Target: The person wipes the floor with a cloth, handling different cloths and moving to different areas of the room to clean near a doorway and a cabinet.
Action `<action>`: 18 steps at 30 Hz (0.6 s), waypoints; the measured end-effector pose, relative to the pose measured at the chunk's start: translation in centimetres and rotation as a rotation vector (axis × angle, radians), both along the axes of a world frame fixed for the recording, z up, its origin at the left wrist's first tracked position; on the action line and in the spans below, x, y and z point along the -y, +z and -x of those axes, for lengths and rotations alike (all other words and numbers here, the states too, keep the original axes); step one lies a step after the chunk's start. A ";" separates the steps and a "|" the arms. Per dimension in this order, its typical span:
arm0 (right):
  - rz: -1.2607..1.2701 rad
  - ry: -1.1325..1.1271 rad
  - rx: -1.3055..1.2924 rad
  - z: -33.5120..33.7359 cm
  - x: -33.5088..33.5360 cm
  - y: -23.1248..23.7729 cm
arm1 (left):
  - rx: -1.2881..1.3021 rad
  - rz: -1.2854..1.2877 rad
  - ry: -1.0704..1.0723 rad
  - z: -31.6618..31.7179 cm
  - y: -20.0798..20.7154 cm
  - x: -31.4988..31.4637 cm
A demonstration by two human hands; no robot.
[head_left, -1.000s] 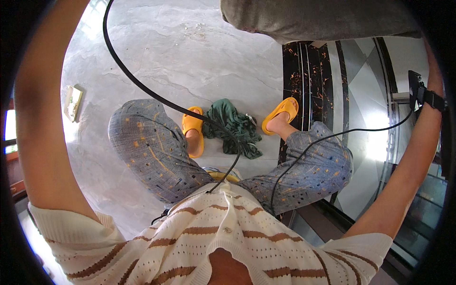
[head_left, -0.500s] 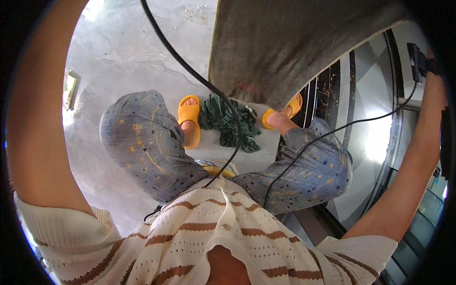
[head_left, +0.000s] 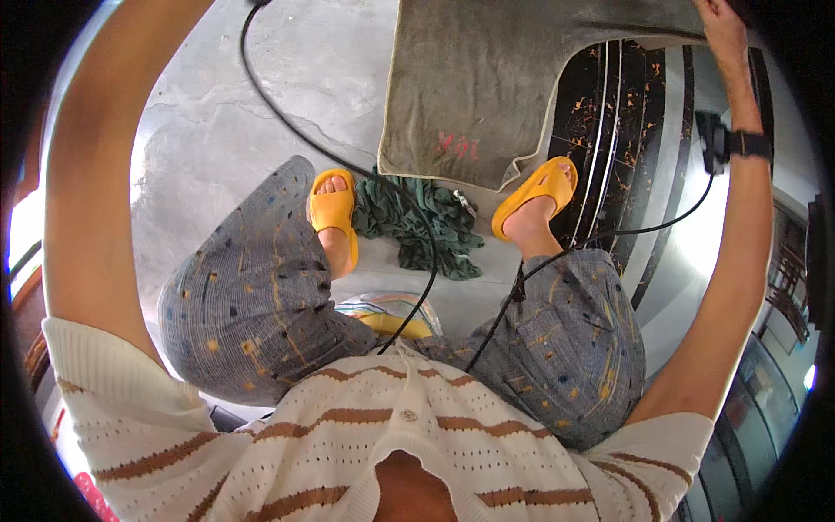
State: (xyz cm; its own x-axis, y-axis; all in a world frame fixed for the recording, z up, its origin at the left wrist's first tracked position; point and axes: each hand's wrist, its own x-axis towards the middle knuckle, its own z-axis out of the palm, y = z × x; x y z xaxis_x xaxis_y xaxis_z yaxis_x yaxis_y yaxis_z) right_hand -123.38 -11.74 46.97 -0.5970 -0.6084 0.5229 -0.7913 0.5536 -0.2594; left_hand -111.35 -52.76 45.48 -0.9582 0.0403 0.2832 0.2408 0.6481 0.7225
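Note:
A large grey-brown towel (head_left: pixel 487 87) with pale edging and a red mark near its lower corner hangs in front of me, its top beyond the upper edge. My right hand (head_left: pixel 724 33) is raised at the upper right by the towel's far right part, its fingers closed and partly cut off by the picture's edge; it appears to grip the towel there. My left forearm reaches up past the upper left edge, so my left hand is out of sight. Below the towel, a crumpled dark green cloth (head_left: pixel 422 230) lies on the floor between my feet.
A black cable (head_left: pixel 296 130) loops from the upper left to my waist, and another cable (head_left: pixel 648 230) runs to a dark device (head_left: pixel 711 139) strapped at my right wrist. Yellow slippers (head_left: pixel 331 209) are on my feet. A black-patterned stone step (head_left: pixel 600 130) lies to the right on the grey floor.
The towel's lower part hangs flatter, its bottom corner farther left. My right hand has come into view, moving inward and left. My knees are slightly farther apart.

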 end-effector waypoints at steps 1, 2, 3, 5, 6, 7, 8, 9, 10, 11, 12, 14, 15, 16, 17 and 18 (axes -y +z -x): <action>-0.067 -0.062 0.055 -2.3 -0.4 -1.2 | -0.013 0.096 0.039 -1.1 -1.1 0.0; -0.124 -0.045 0.124 -2.5 -3.0 -3.3 | -0.298 0.464 -0.163 -3.1 -1.5 -0.6; -0.180 -0.024 0.194 -2.7 -5.5 -6.0 | -0.588 0.832 -0.355 -5.6 -2.4 -0.8; -0.238 0.117 0.374 -10.8 -5.2 -10.7 | -0.019 0.259 -0.121 -11.2 -10.0 0.0; -0.130 0.165 0.548 -13.9 -5.3 -12.7 | -0.222 0.368 -0.226 -15.1 -11.9 -0.6; -0.217 0.195 0.581 -16.5 -5.7 -14.3 | -0.185 0.209 -0.259 -17.9 -13.6 -3.0; -0.235 0.292 0.549 -18.4 -5.9 -16.3 | -0.212 0.459 -0.318 -20.4 -16.0 -3.4; -0.260 0.383 0.519 -19.9 -6.5 -18.6 | -0.114 0.375 -0.365 -22.6 -18.5 -4.4; -0.351 0.424 0.546 -21.4 -6.9 -20.6 | -0.007 0.262 -0.382 -24.8 -20.8 -5.4; -0.435 0.475 0.586 -22.9 -6.9 -22.7 | 0.093 0.201 -0.403 -26.9 -23.2 -5.5; -0.450 0.459 0.589 -24.1 -7.6 -24.6 | 0.282 0.173 -0.406 -27.5 -23.5 -6.6; -0.510 0.636 0.625 -25.4 -6.9 -27.4 | 0.391 0.211 -0.471 -29.8 -25.1 -6.6; -0.503 0.646 0.632 -25.4 -6.5 -27.8 | 0.304 0.264 -0.550 -31.2 -26.6 -6.0; -0.671 0.645 0.620 -25.2 -7.0 -28.0 | 0.430 0.252 -0.594 -31.8 -27.2 -6.3; -0.838 0.642 0.605 -25.0 -7.5 -28.2 | 0.430 0.248 -0.600 -31.8 -27.9 -6.1; -0.840 0.639 0.605 -24.3 -7.8 -28.2 | 0.440 0.172 -0.400 -31.4 -27.8 -6.1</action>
